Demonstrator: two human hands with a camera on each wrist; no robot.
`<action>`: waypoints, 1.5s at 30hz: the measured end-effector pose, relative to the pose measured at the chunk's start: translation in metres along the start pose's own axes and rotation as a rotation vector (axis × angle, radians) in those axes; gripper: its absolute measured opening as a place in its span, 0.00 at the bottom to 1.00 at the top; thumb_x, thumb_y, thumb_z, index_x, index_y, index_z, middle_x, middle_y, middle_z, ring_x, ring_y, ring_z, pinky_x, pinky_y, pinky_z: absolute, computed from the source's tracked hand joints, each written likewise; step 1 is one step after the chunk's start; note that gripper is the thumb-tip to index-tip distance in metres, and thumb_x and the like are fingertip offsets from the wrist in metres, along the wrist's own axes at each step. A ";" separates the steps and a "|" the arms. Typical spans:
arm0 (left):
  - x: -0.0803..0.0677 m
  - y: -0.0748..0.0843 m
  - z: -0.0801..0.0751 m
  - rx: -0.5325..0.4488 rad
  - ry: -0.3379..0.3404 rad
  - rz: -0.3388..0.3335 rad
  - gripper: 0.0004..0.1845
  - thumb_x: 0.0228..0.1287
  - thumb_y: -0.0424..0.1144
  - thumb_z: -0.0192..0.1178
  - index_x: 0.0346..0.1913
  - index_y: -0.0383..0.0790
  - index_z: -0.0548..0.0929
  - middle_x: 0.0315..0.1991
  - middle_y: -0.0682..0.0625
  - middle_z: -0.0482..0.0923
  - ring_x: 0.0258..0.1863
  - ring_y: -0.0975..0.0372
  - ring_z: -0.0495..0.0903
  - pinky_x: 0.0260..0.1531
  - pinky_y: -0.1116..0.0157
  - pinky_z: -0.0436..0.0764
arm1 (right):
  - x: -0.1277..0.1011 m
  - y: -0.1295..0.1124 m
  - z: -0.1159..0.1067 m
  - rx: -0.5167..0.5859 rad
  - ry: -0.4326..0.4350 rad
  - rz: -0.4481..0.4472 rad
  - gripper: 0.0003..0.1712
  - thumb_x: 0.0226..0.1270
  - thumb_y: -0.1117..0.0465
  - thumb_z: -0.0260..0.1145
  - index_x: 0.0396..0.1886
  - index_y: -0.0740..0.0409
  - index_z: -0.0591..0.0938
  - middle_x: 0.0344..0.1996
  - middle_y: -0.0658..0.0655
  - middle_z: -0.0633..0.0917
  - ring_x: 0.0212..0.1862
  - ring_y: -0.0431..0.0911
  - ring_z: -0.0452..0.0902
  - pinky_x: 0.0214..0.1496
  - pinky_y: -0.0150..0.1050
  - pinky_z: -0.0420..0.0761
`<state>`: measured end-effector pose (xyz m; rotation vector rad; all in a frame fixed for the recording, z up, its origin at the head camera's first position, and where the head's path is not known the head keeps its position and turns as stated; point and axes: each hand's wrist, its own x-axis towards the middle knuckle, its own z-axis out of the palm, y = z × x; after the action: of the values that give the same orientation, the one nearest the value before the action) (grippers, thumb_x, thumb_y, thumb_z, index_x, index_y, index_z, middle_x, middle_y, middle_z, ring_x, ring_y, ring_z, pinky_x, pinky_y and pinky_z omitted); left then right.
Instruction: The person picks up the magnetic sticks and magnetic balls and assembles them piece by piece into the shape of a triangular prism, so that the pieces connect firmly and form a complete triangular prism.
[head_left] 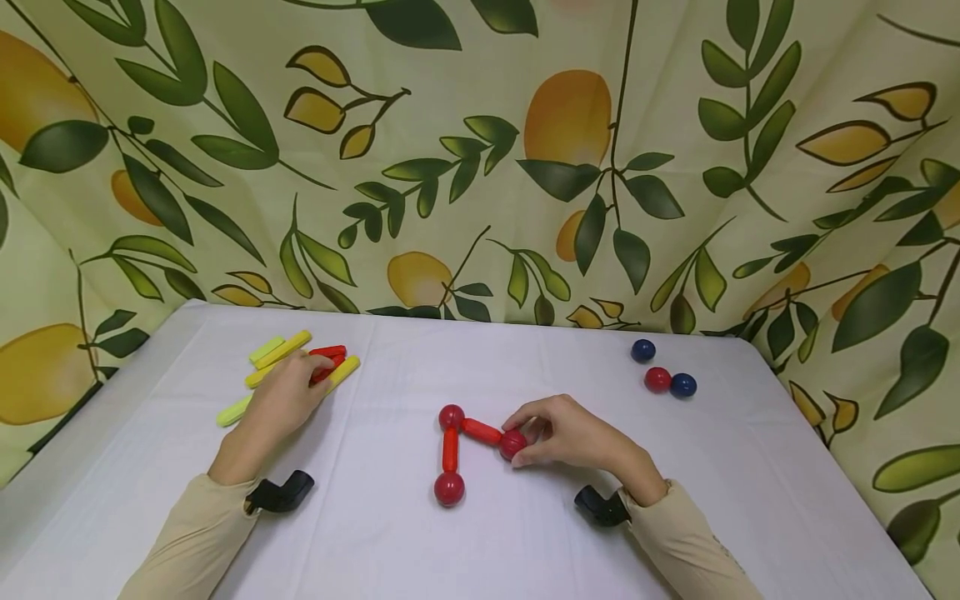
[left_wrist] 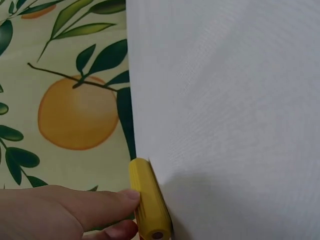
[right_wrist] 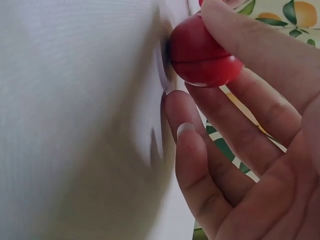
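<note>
At the left, my left hand [head_left: 288, 396] reaches into a loose pile of rods, its fingertips around a short red rod [head_left: 327, 372]. A yellow rod [left_wrist: 149, 202] lies right against its thumb in the left wrist view. My right hand [head_left: 573, 433] pinches a red ball [right_wrist: 202, 55] between thumb and fingers. That ball sits at the end of a red rod [head_left: 482, 432], which runs to a corner red ball [head_left: 452, 417]. From this corner a second red rod [head_left: 450, 450] leads toward me to another red ball [head_left: 449, 489], making an angled shape flat on the table.
Yellow rods [head_left: 282, 350] and yellow-green rods [head_left: 235, 411] lie around my left hand. At the back right are a blue ball [head_left: 642, 350], and a red ball [head_left: 657, 380] beside another blue ball [head_left: 683, 385]. A patterned curtain [head_left: 480, 208] hangs behind the white-covered table [head_left: 360, 533].
</note>
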<state>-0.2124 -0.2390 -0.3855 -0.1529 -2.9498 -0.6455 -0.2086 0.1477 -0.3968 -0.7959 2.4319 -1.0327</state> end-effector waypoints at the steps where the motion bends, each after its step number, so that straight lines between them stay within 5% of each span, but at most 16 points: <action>1: 0.000 0.000 0.000 -0.002 -0.007 -0.004 0.14 0.62 0.29 0.63 0.50 0.26 0.83 0.40 0.34 0.79 0.35 0.49 0.75 0.35 0.56 0.74 | 0.000 0.000 0.000 0.007 0.000 -0.003 0.21 0.51 0.56 0.80 0.46 0.51 0.87 0.35 0.47 0.85 0.35 0.40 0.79 0.36 0.32 0.80; 6: 0.002 -0.001 -0.001 -0.029 -0.050 -0.018 0.10 0.64 0.31 0.62 0.47 0.30 0.85 0.36 0.40 0.82 0.34 0.52 0.74 0.34 0.60 0.71 | 0.000 0.001 0.005 0.035 -0.005 -0.021 0.19 0.49 0.56 0.81 0.41 0.49 0.86 0.34 0.46 0.84 0.34 0.41 0.78 0.36 0.32 0.79; 16: 0.001 -0.006 -0.002 -0.036 -0.030 -0.012 0.15 0.65 0.31 0.62 0.52 0.27 0.82 0.49 0.29 0.78 0.46 0.43 0.75 0.46 0.46 0.76 | 0.001 0.001 0.010 0.069 -0.003 0.017 0.18 0.49 0.56 0.82 0.40 0.50 0.85 0.34 0.47 0.83 0.37 0.43 0.78 0.38 0.33 0.79; 26: 0.002 -0.005 0.003 -0.017 -0.022 -0.023 0.13 0.66 0.31 0.61 0.49 0.27 0.83 0.38 0.37 0.82 0.29 0.54 0.72 0.29 0.62 0.68 | -0.009 -0.002 0.022 0.111 0.095 0.050 0.18 0.50 0.55 0.81 0.41 0.49 0.85 0.32 0.47 0.81 0.37 0.43 0.75 0.35 0.31 0.76; 31: 0.002 -0.001 0.004 0.007 -0.054 -0.048 0.13 0.65 0.34 0.64 0.49 0.29 0.81 0.32 0.43 0.79 0.29 0.55 0.72 0.29 0.64 0.68 | -0.015 -0.004 0.028 0.113 0.129 0.081 0.18 0.49 0.53 0.81 0.39 0.48 0.85 0.33 0.47 0.82 0.38 0.44 0.74 0.37 0.31 0.75; 39: -0.001 0.004 0.002 0.044 -0.011 -0.009 0.17 0.66 0.29 0.59 0.55 0.23 0.79 0.45 0.31 0.76 0.40 0.46 0.75 0.39 0.53 0.76 | -0.019 -0.009 0.030 0.103 0.132 0.082 0.18 0.47 0.53 0.82 0.36 0.49 0.84 0.31 0.47 0.82 0.37 0.44 0.74 0.37 0.30 0.74; 45: -0.005 0.019 -0.006 0.001 0.000 0.053 0.16 0.69 0.29 0.56 0.56 0.23 0.77 0.45 0.33 0.75 0.42 0.47 0.73 0.42 0.52 0.75 | -0.020 -0.010 0.030 0.086 0.121 0.055 0.18 0.47 0.53 0.82 0.34 0.50 0.82 0.30 0.47 0.81 0.36 0.44 0.74 0.36 0.30 0.74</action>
<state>-0.2051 -0.2250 -0.3733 -0.2301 -2.9355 -0.6364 -0.1732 0.1387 -0.4068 -0.6513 2.4754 -1.1877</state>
